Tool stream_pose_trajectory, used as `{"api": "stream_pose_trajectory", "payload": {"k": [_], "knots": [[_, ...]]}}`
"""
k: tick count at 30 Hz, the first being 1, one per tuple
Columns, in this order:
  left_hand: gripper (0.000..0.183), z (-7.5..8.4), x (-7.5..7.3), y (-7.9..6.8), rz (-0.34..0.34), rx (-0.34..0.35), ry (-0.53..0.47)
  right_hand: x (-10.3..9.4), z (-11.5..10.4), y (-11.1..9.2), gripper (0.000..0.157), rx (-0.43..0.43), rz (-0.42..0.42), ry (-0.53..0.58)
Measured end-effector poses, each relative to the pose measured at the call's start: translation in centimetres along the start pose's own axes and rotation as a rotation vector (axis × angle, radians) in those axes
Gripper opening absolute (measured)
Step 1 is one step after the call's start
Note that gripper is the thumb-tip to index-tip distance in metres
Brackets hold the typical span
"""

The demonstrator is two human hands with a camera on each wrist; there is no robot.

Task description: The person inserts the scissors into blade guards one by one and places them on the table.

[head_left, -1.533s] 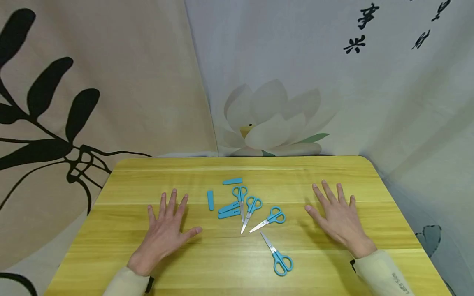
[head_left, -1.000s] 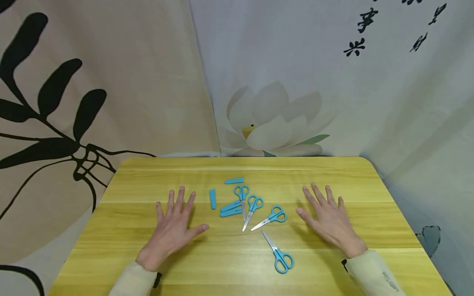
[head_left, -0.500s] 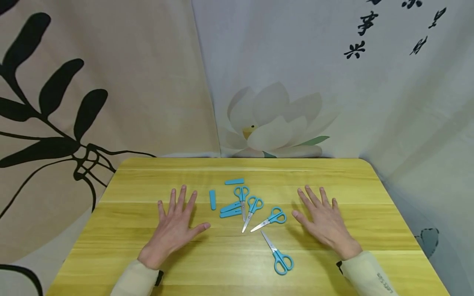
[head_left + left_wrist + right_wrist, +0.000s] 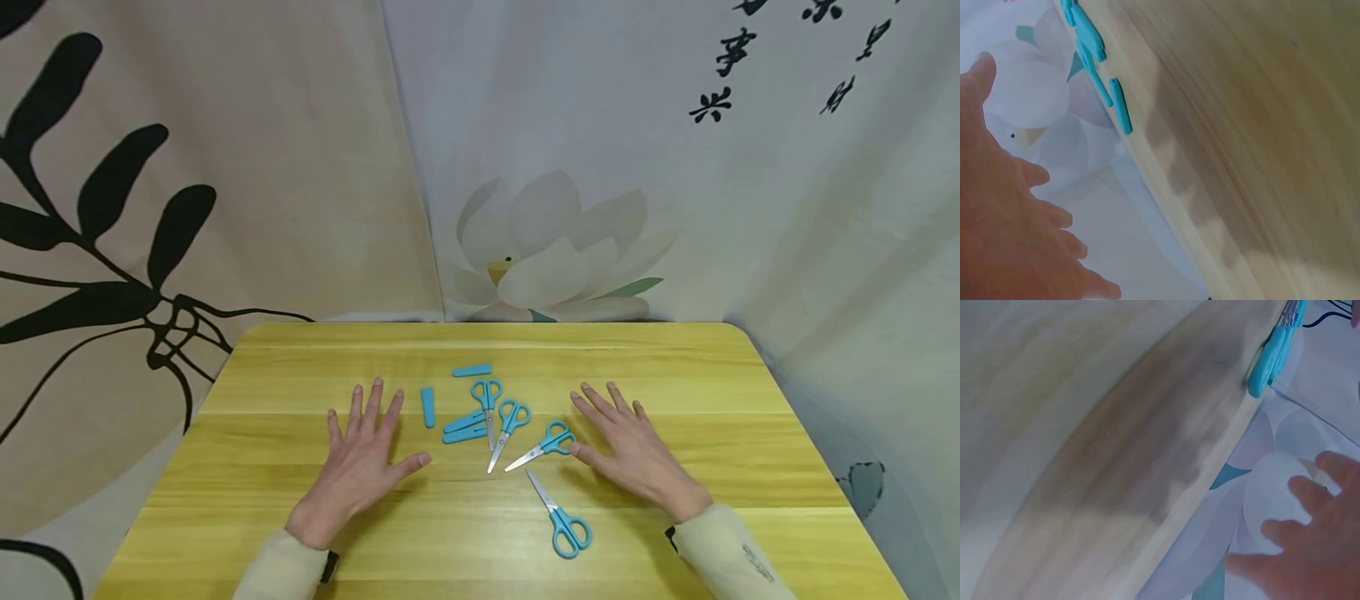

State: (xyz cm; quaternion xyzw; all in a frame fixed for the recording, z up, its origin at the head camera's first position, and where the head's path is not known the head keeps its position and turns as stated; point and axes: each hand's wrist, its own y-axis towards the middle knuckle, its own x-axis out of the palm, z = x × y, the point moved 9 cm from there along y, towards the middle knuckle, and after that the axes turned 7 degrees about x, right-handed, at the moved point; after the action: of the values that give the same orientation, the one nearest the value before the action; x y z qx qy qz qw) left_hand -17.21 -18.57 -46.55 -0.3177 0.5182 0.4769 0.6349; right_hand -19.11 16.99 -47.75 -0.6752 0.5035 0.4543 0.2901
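My left hand point(image 4: 358, 467) is spread above the table, left of the blue pieces, and holds nothing. My right hand point(image 4: 633, 454), fingers also spread, hovers with its thumb tip over the handle of the rightmost scissors point(image 4: 553, 440); whether they touch I cannot tell. Two more blue-handled scissors, one pair point(image 4: 487, 402) at the back and another point(image 4: 510, 423) beside it, lie with their blades toward me. A further pair of scissors point(image 4: 567, 527) lies nearest me, its blades pointing away. Flat blue blade covers lie to the left, one upright point(image 4: 427, 407) and one point(image 4: 472, 370) at the back.
Two more blue covers point(image 4: 465, 433) lie side by side near the back scissors' blades. The wooden table point(image 4: 300, 358) ends at a printed curtain point(image 4: 300, 167) behind and at the sides.
My right hand has moved left, from the table's right part to the rightmost scissors. My left hand has shifted slightly right. The scissors and covers stay in place.
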Motion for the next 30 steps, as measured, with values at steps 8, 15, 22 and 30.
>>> {"api": "stream_pose_trajectory", "payload": {"k": [8, 15, 22, 30], "knots": [[0.102, 1.0, 0.4, 0.1, 0.006, 0.017, -0.014, 1.2, -1.2, 0.8, 0.075, -0.099, -0.076, 0.06], [0.101, 1.2, 0.5, 0.1, 0.024, 0.022, -0.033, 2.5, -2.0, 1.5, 0.074, -0.172, -0.152, 0.11], [0.101, 1.2, 0.7, -0.1, 0.031, 0.022, -0.031, 3.3, -2.5, 2.2, 0.073, -0.207, -0.221, 0.141], [0.103, 1.2, 0.9, -0.2, 0.031, 0.022, -0.022, 3.9, -3.1, 2.9, 0.055, -0.277, -0.236, 0.094]]}}
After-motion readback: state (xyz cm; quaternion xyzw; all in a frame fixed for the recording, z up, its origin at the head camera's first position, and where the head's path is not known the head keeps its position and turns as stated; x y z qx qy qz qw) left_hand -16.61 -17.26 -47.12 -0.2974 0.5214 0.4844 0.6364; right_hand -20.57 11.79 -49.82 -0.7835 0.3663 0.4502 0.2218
